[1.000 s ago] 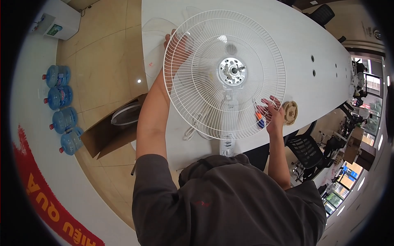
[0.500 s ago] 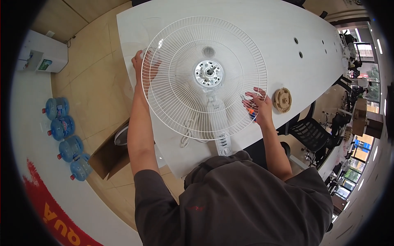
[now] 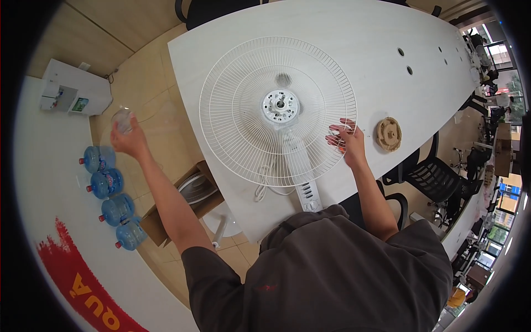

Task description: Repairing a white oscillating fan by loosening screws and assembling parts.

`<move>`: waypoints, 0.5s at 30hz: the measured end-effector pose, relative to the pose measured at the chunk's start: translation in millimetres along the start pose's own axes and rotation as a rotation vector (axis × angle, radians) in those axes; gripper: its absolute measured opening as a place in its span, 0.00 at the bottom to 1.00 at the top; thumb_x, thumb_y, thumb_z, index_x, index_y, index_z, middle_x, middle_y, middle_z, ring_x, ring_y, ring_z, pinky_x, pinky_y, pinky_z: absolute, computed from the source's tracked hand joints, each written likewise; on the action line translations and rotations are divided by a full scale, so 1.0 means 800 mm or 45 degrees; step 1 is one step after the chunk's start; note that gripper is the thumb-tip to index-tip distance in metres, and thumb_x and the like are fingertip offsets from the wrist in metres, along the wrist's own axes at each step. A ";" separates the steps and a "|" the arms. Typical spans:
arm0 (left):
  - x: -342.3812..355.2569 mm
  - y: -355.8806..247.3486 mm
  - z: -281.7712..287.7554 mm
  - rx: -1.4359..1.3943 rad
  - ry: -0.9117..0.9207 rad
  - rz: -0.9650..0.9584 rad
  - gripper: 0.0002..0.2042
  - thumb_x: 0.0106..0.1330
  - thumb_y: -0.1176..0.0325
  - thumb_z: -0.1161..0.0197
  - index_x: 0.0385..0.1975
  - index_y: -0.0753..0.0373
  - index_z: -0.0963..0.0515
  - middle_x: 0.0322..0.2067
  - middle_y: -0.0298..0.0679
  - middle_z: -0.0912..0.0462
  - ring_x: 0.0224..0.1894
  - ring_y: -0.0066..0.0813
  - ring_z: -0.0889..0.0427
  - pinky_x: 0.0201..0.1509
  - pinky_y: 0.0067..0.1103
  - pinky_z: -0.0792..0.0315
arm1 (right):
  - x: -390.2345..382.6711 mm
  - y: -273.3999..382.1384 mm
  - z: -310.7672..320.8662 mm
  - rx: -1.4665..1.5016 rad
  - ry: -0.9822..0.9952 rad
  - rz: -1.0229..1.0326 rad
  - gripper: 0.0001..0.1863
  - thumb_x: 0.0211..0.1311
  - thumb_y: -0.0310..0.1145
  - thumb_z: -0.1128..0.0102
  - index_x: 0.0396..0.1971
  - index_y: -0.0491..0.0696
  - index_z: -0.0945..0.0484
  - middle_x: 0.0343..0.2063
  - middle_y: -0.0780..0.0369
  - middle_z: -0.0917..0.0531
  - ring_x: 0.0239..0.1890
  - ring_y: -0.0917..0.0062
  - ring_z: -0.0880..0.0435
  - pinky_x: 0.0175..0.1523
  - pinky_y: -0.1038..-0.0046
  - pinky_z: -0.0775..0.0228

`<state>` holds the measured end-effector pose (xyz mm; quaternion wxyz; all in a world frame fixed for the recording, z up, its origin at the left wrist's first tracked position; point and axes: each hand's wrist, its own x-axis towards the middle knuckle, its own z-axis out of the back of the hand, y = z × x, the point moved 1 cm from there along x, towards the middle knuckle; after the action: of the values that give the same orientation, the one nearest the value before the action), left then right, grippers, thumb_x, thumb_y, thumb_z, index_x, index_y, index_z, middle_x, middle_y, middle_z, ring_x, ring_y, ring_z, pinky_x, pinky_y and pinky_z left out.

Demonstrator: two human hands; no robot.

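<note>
While the left hand (image 3: 129,139) has its fingers curled round a clear fan blade (image 3: 123,118) (outline faint), the right hand (image 3: 352,143) sits with fingers half-bent at the rim of the white wire fan guard (image 3: 244,124); can't tell if gripping. Guard spreads left of those fingers; tan round part (image 3: 389,134) lies near, right of them.

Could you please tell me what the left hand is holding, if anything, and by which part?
The left hand holds a clear plastic fan blade, apparently by its round central hub.
</note>
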<state>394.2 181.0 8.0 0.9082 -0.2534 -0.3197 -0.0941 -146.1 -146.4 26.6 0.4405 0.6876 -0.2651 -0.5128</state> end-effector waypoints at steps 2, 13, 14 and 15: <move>0.024 -0.009 0.054 -0.027 -0.123 0.021 0.34 0.54 0.45 0.24 0.55 0.64 0.22 0.52 0.53 0.24 0.58 0.48 0.28 0.65 0.41 0.35 | 0.000 -0.002 0.000 0.014 0.014 0.007 0.17 0.72 0.23 0.51 0.59 0.37 0.34 0.44 0.49 0.16 0.33 0.64 0.11 0.37 0.67 0.15; 0.021 -0.162 0.247 -2.311 0.156 0.745 0.30 0.73 0.54 0.41 0.67 0.70 0.36 0.67 0.54 0.35 0.71 0.55 0.39 0.72 0.53 0.45 | 0.003 -0.007 0.000 0.062 0.045 0.038 0.17 0.71 0.22 0.51 0.58 0.37 0.33 0.43 0.49 0.16 0.32 0.66 0.12 0.37 0.68 0.15; 0.012 -0.172 0.251 -2.313 0.154 0.734 0.30 0.73 0.54 0.41 0.67 0.70 0.36 0.67 0.54 0.35 0.71 0.55 0.39 0.72 0.53 0.45 | 0.004 -0.007 0.000 0.070 0.051 0.042 0.17 0.71 0.22 0.51 0.58 0.37 0.33 0.43 0.49 0.16 0.32 0.66 0.12 0.37 0.68 0.15; 0.000 -0.180 0.250 -2.609 0.327 0.766 0.32 0.72 0.54 0.40 0.68 0.68 0.38 0.69 0.53 0.37 0.71 0.58 0.41 0.73 0.55 0.48 | 0.005 -0.009 0.000 0.075 0.060 0.043 0.17 0.71 0.22 0.51 0.58 0.37 0.34 0.43 0.49 0.16 0.32 0.66 0.12 0.37 0.68 0.15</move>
<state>239.5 162.5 199.1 0.2759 -0.9504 0.0846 -0.1156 -145.1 -146.7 18.6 0.4347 0.7077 -0.2812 -0.4809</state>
